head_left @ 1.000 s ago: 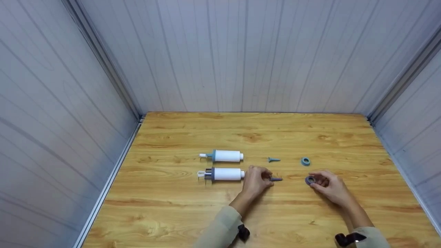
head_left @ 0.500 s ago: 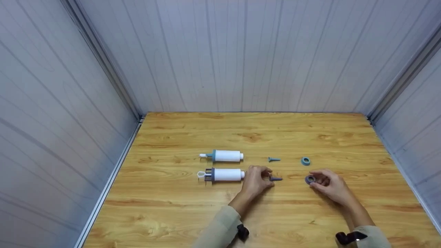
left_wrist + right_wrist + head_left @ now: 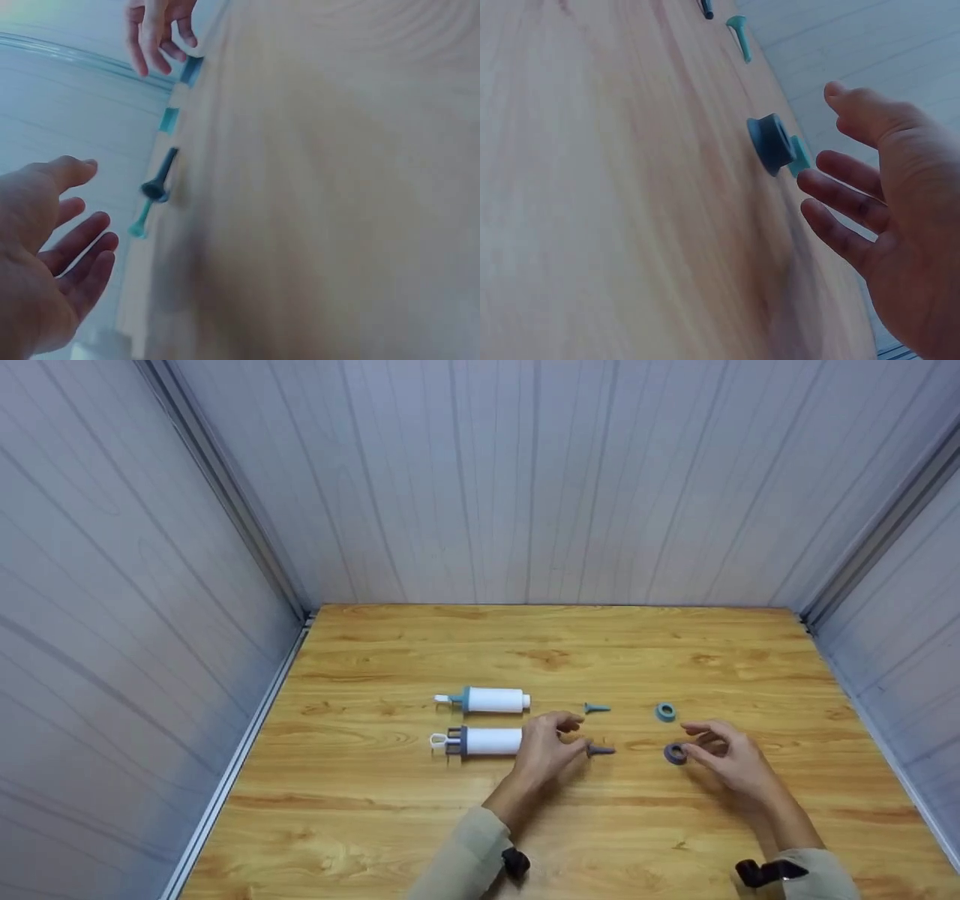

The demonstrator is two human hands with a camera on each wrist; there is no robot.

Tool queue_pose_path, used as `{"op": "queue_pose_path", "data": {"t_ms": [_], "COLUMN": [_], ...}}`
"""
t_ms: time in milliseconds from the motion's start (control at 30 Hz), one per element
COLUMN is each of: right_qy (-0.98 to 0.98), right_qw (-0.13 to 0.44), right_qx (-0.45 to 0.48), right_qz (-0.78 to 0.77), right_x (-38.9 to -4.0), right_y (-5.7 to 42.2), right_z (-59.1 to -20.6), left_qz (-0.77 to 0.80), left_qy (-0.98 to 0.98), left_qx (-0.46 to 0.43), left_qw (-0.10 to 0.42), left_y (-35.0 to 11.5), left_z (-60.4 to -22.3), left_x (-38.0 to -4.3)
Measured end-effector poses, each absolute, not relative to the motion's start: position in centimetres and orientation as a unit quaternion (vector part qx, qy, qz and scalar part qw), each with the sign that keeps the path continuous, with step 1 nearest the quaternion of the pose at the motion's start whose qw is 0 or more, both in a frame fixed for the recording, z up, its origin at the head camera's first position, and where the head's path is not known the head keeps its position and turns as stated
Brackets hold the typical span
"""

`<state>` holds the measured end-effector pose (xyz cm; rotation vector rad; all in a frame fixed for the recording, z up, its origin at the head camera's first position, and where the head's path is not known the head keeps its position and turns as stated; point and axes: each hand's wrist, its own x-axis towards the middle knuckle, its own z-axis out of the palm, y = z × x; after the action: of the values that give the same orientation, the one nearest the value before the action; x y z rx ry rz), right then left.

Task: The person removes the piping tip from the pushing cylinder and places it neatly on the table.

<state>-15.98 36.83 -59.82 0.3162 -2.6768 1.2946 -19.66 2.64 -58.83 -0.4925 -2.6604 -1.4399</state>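
Observation:
My left hand (image 3: 546,751) hovers beside a dark grey-blue tapered nozzle (image 3: 601,750) lying on the table; in the left wrist view a gap shows between its spread fingers and the nozzle (image 3: 160,177). A dark grey-blue flanged ring (image 3: 675,754) lies to the right, with my right hand (image 3: 729,757) close by. The right wrist view shows that hand's fingers loosely bent and apart from the ring (image 3: 771,144). Left of my left hand lies a white cylinder with a dark grey-blue collar (image 3: 491,741) and a white loop handle; the hand hides its right tip.
Behind these, a matching white cylinder with a teal collar (image 3: 495,700), a teal nozzle (image 3: 597,708) and a teal ring (image 3: 665,712) lie in a row. The wood-grain table (image 3: 360,825) is bordered by pale panel walls (image 3: 487,495) at the back and sides.
Both hands have let go: the left has drawn back left from the dark nozzle, the right has lifted slightly right from the dark ring. Both parts stay in place.

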Motion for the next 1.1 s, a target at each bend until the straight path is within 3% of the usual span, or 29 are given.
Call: {"op": "queue_pose_path", "data": {"t_ms": [167,267,600,833,1100], "right_qy": [-0.879,-0.87,-0.861,-0.864,-0.869], "right_qw": [0.12,0.129,0.111,0.087,0.091], "right_qx": [0.111,0.119,0.159,0.167,0.143], "right_qz": [0.447,0.461,0.469,0.467,0.465], "right_x": [-16.0,-16.0,-16.2,-16.0,-17.0], "right_y": [36.9,37.2,38.7,39.5,40.7], "right_z": [-59.2,-59.0,-58.7,-58.4,-57.0], "left_qz": [-0.469,-0.465,-0.426,-0.414,-0.388], "left_qy": [-0.862,-0.862,-0.873,-0.871,-0.89], "left_qx": [-0.176,-0.188,-0.234,-0.262,-0.235], "left_qw": [0.077,0.07,0.028,0.032,0.055], "left_y": [0.9,-0.4,-5.7,-10.6,-15.5], "left_z": [-57.6,-57.0,-55.8,-55.2,-53.0], "left_x": [-20.3,-20.6,-22.4,-23.0,-23.9]}}
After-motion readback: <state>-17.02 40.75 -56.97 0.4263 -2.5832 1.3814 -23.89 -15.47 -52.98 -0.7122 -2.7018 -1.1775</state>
